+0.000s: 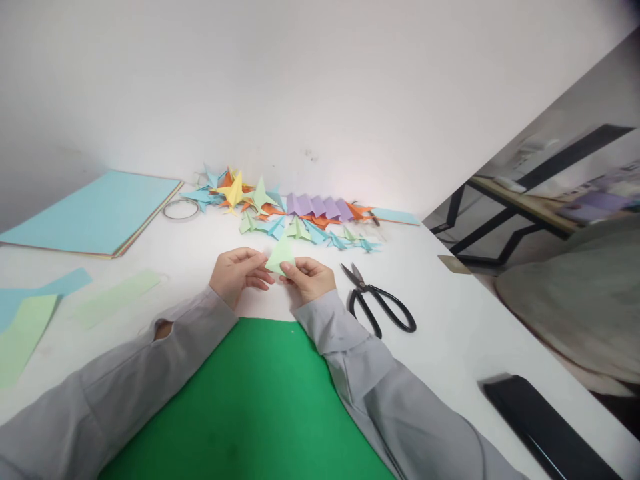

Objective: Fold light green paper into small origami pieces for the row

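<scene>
A small light green paper (281,255), folded to a pointed triangle, is held up between both hands above the white table. My left hand (242,275) pinches its left lower corner between thumb and fingers. On the other side, my right hand (309,277) grips the lower right edge, thumb on the front face. Just beyond the hands lie folded paper pieces: light green and blue ones, a purple zigzag row (319,207), and a yellow star-like shape (234,192).
Black-handled scissors (373,297) lie right of my right hand. A green sheet (245,400) is under my forearms. Blue paper stack (95,210) and a tape ring (181,209) are at back left, green strips (117,297) at left, a black object (547,423) at front right.
</scene>
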`<state>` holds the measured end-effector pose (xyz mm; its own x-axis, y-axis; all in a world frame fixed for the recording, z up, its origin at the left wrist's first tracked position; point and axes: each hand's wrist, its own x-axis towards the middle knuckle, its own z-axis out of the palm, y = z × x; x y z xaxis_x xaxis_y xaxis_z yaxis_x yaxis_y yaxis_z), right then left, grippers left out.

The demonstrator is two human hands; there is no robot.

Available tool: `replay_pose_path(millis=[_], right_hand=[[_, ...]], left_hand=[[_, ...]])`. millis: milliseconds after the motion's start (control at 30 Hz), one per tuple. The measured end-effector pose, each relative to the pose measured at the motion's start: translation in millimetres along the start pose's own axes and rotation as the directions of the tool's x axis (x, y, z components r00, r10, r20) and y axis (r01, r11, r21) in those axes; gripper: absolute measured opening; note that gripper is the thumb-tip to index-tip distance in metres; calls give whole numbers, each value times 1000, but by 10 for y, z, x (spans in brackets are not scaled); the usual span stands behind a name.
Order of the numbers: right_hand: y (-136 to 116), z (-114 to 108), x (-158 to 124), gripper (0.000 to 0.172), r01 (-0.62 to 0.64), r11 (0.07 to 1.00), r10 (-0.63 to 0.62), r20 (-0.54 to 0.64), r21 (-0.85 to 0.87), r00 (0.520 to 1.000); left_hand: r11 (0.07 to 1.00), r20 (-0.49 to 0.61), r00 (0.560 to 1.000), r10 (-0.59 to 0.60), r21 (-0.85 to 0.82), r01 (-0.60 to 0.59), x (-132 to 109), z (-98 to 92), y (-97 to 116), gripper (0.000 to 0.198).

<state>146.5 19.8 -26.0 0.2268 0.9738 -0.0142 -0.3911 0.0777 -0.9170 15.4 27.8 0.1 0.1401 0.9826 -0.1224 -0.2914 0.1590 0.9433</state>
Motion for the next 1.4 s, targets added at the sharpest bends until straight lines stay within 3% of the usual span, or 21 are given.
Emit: replay_pose_path(millis=[267, 533, 733, 1000, 1133, 1400], right_hand=[[-8, -1, -3, 24, -10, 1000, 10, 16, 12, 1000], [8, -36, 33, 23, -36, 999, 35, 47, 12, 998], [-9, -31, 15, 21, -35, 999, 33, 74, 22, 997], [-46, -31, -16, 17, 22, 997, -11, 148, -75, 989], [-50, -24, -36, 18, 49, 994, -33, 156, -99, 987], [-70, 27, -70, 24, 81, 979, -50, 166, -187, 985]], left_hand=[[996, -9, 997, 80, 34, -80, 4, 1, -38, 27], [998, 16, 999, 46, 43, -47, 5, -6, -25, 29], [967, 204, 978, 31, 241, -81, -4, -34, -28, 27], [923, 369, 920, -129, 385, -25, 27, -102, 37, 27], [924, 374, 910, -177, 381, 23, 32, -112, 43, 28], [923, 318, 940, -120, 386, -13, -17, -55, 73, 32]])
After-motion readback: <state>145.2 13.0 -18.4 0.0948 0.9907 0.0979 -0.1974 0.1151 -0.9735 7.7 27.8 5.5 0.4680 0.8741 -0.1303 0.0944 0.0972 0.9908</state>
